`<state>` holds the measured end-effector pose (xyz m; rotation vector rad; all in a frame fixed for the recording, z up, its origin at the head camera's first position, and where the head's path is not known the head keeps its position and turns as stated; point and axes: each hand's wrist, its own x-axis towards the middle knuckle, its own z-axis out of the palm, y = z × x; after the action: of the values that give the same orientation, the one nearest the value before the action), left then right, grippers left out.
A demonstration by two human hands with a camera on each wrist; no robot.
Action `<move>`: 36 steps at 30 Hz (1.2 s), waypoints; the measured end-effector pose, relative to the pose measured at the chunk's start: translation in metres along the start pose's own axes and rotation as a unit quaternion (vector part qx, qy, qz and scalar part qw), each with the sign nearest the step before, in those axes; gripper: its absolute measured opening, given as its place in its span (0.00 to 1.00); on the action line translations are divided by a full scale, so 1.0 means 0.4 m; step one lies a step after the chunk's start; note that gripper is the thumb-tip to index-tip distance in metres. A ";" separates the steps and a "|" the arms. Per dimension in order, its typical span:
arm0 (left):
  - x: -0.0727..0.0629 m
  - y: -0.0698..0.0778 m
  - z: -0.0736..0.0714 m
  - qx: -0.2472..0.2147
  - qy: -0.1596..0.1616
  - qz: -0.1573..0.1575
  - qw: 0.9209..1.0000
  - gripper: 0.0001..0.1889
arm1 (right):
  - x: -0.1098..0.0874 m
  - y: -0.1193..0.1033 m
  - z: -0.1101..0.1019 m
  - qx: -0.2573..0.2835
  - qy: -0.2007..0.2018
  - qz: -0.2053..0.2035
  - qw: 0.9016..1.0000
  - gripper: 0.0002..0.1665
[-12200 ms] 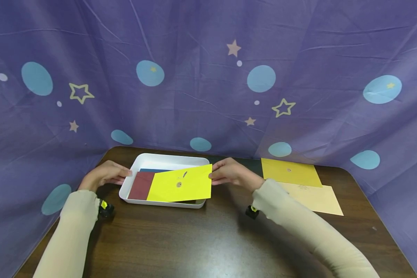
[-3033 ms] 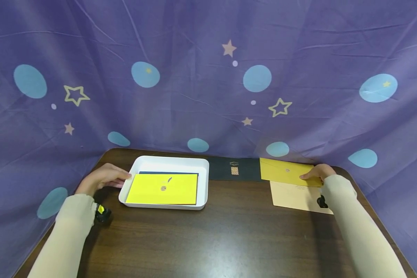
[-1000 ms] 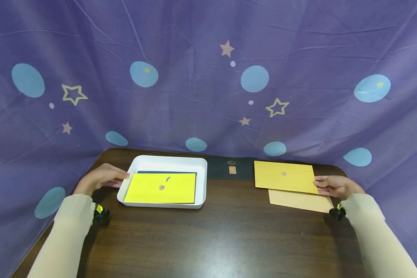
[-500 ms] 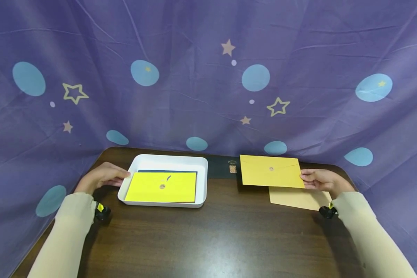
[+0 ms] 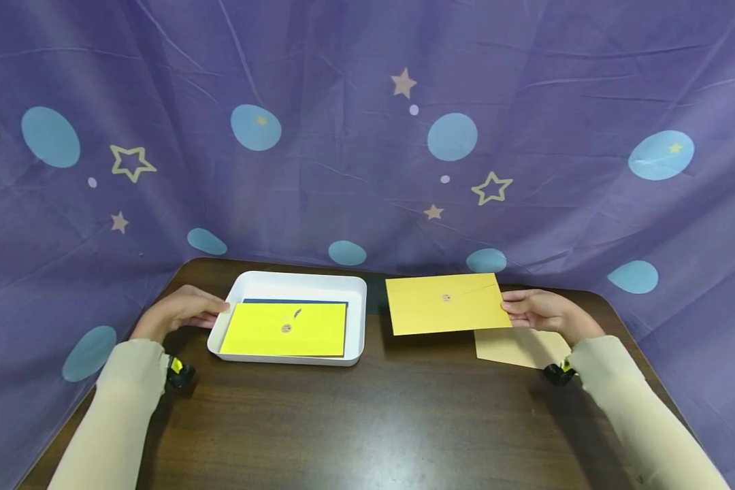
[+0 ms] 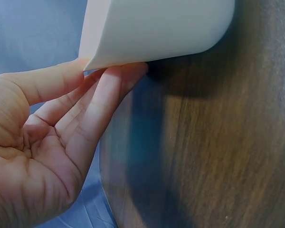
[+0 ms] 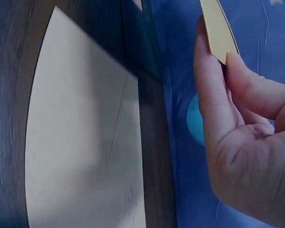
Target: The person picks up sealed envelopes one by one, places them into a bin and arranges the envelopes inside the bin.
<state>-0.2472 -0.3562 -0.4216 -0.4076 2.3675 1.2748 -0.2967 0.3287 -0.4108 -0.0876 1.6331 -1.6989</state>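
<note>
My left hand (image 5: 184, 313) pinches the left wall of a white tray (image 5: 288, 284). In the left wrist view the thumb lies over the tray's rim (image 6: 92, 38), fingers against its outer wall. Inside the tray a bright yellow envelope (image 5: 269, 333) lies on top, with a blue edge (image 5: 318, 301) showing behind it. My right hand (image 5: 539, 309) pinches the right edge of a golden-yellow envelope (image 5: 429, 309), held above the table with its shadow beneath. The right wrist view shows that envelope's corner (image 7: 219, 38) between thumb and fingers.
A pale beige envelope (image 5: 502, 347) lies on the table below the right hand. A dark green envelope (image 5: 376, 289) lies right of the tray, largely hidden behind the held envelope. The wooden table (image 5: 294, 422) ends at a purple curtain (image 5: 367, 170).
My right hand has picked up the golden-yellow envelope and moved it left toward the tray, over the dark one. Earlier it put the bright yellow envelope into the tray. My left hand stays on the tray.
</note>
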 end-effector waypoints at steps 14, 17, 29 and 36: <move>0.000 -0.001 0.002 -0.001 0.001 0.003 1.000 0.30 | 0.031 -0.027 0.110 -0.029 0.031 0.005 0.999 0.15; -0.001 0.001 0.003 -0.001 0.003 -0.001 1.000 0.30 | 0.037 -0.028 0.128 -0.027 0.030 0.003 0.999 0.16; -0.007 0.009 0.003 0.005 0.007 -0.006 1.000 0.30 | 0.048 -0.043 0.218 -0.043 0.034 0.005 0.998 0.11; -0.005 0.001 0.004 -0.007 -0.007 0.020 1.000 0.29 | 0.060 -0.047 0.269 -0.076 0.049 -0.001 0.996 0.09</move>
<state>-0.2452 -0.3545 -0.4212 -0.3559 2.3669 1.3074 -0.2648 0.2244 -0.3856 -0.0813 1.8342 -1.6009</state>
